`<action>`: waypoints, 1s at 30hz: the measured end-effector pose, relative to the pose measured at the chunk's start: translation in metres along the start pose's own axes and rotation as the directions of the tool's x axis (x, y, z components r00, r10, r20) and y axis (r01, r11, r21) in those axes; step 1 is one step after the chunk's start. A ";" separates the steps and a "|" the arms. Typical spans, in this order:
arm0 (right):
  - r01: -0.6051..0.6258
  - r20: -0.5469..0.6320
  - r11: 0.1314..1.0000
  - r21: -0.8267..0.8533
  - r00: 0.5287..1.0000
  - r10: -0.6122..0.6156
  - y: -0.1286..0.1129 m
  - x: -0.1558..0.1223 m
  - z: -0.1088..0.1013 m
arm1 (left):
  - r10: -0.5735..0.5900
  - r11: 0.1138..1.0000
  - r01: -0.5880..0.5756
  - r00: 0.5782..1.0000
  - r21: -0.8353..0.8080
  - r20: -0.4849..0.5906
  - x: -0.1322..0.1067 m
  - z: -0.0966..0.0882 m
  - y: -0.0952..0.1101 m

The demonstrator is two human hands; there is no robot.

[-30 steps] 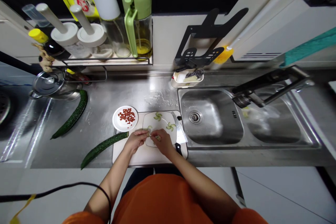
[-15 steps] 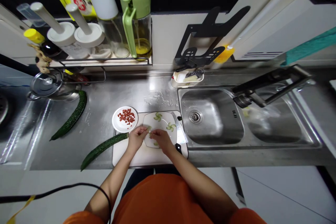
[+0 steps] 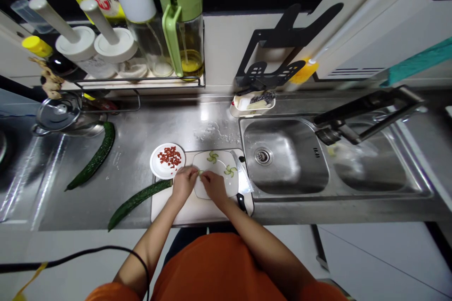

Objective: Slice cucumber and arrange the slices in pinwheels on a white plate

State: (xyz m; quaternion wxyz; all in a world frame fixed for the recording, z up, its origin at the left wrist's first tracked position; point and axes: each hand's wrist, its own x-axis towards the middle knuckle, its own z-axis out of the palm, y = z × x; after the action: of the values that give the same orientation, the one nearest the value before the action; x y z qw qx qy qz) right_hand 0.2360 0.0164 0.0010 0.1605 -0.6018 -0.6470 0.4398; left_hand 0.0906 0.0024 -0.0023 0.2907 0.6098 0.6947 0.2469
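My left hand (image 3: pixel 184 183) and my right hand (image 3: pixel 214 189) meet over the left side of a white square plate (image 3: pixel 231 190). Both are closed, fingertips pinching a small pale-green cucumber slice (image 3: pixel 199 173) between them; the fingers partly hide it. On the plate lie two curled-petal cucumber pinwheels, one at the back (image 3: pixel 212 156) and one at the right (image 3: pixel 230 170). The plate rests on a white cutting board (image 3: pixel 164 209). A knife (image 3: pixel 243 176) lies along the board's right side. One whole cucumber (image 3: pixel 139 202) has its end on the board, near my left wrist.
A small round plate (image 3: pixel 155 169) of chopped red bits overlaps the board's back left corner. Another cucumber (image 3: pixel 93 162) lies further left by a lidded pot (image 3: pixel 58 115). The double sink (image 3: pixel 289 155) is at the right, under a black faucet (image 3: pixel 367 113). A seasoning rack (image 3: pixel 148 84) hangs behind.
My hands have drawn slightly closer together and stay pinched on the cucumber slice. My right hand has shifted a little left. The view has tilted slightly.
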 end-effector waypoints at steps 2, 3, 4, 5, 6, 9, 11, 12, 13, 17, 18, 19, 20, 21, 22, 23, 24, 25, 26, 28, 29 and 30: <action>-0.011 0.017 0.998 -0.060 1.000 0.012 0.000 0.002 0.000 | 0.016 1.000 -0.016 1.000 0.017 0.007 0.001 0.001 0.000; -0.020 0.022 0.996 -0.088 1.000 0.022 0.000 0.003 0.001 | 0.023 0.999 -0.023 1.000 0.024 0.009 0.001 0.002 0.000; -0.029 0.028 0.993 -0.111 0.999 0.032 0.000 0.004 0.001 | 0.029 0.999 -0.029 1.000 0.030 0.009 0.001 0.002 0.001; -0.038 0.033 0.991 -0.127 0.999 0.043 0.000 0.005 0.001 | 0.033 0.999 -0.033 0.999 0.034 0.007 0.001 0.003 0.002; -0.046 0.036 0.989 -0.137 0.998 0.051 0.000 0.006 0.002 | 0.036 0.999 -0.036 0.999 0.039 0.003 0.001 0.003 0.003; -0.062 0.039 0.987 -0.151 0.997 0.069 0.000 0.008 0.003 | 0.045 0.997 -0.044 0.999 0.061 -0.007 0.000 0.004 0.005; -0.070 0.041 0.984 -0.165 0.996 0.078 0.000 0.010 0.004 | 0.049 0.996 -0.048 0.999 0.080 -0.014 0.001 0.005 0.005; -0.073 0.043 0.982 -0.173 0.996 0.082 0.000 0.010 0.004 | 0.050 0.995 -0.049 0.999 0.089 -0.017 0.001 0.005 0.006; -0.075 0.046 0.980 -0.182 0.995 0.084 0.000 0.011 0.004 | 0.052 0.994 -0.050 0.998 0.098 -0.019 0.001 0.005 0.006; -0.078 0.059 0.972 -0.221 0.994 0.094 -0.001 0.014 0.004 | 0.058 0.990 -0.057 0.998 0.128 0.001 0.002 0.004 0.007; -0.077 0.063 0.970 -0.229 0.994 0.094 -0.001 0.015 0.003 | 0.059 0.990 -0.059 0.998 0.132 0.007 0.002 0.004 0.007; -0.074 0.068 0.969 -0.237 0.993 0.093 -0.001 0.016 0.003 | 0.062 0.989 -0.063 0.998 0.134 0.013 0.002 0.003 0.007; -0.071 0.073 0.967 -0.245 0.993 0.091 -0.002 0.017 0.002 | 0.066 0.989 -0.068 0.998 0.135 0.016 0.002 0.003 0.007; -0.067 0.078 0.965 -0.253 0.993 0.089 -0.002 0.018 0.002 | 0.071 0.988 -0.073 0.997 0.135 0.018 0.002 0.003 0.007; -0.062 0.085 0.963 -0.261 0.993 0.087 -0.002 0.019 0.001 | 0.076 0.988 -0.078 0.997 0.134 0.019 0.002 0.002 0.006; -0.057 0.091 0.961 -0.269 0.992 0.085 -0.002 0.020 0.000 | 0.081 0.988 -0.082 0.997 0.134 0.018 0.002 0.003 0.005; -0.052 0.098 0.959 -0.277 0.992 0.082 -0.002 0.021 -0.001 | 0.084 0.987 -0.086 0.996 0.134 0.018 0.002 0.003 0.004; -0.047 0.105 0.957 -0.285 0.991 0.080 -0.002 0.022 -0.002 | 0.086 0.987 -0.088 0.996 0.135 0.019 0.002 0.003 0.004; -0.042 0.110 0.955 -0.293 0.991 0.077 -0.002 0.023 -0.003 | 0.088 0.987 -0.090 0.996 0.136 0.020 0.002 0.003 0.003; -0.033 0.118 0.950 -0.310 0.990 0.072 -0.003 0.025 -0.004 | 0.090 0.985 -0.092 0.996 0.144 0.024 0.002 0.004 0.001; -0.029 0.120 0.947 -0.319 0.990 0.071 -0.003 0.026 -0.004 | 0.092 0.984 -0.095 0.995 0.149 0.025 0.002 0.005 0.001; -0.025 0.122 0.944 -0.328 0.990 0.069 -0.004 0.026 -0.004 | 0.094 0.983 -0.097 0.995 0.155 0.025 0.002 0.005 0.001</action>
State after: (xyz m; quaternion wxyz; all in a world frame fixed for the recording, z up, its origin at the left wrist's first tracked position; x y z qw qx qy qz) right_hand 0.2305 0.0426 -0.0016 0.0054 -0.6051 -0.7053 0.3693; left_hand 0.0943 0.0049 -0.0055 0.2359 0.6655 0.6793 0.2001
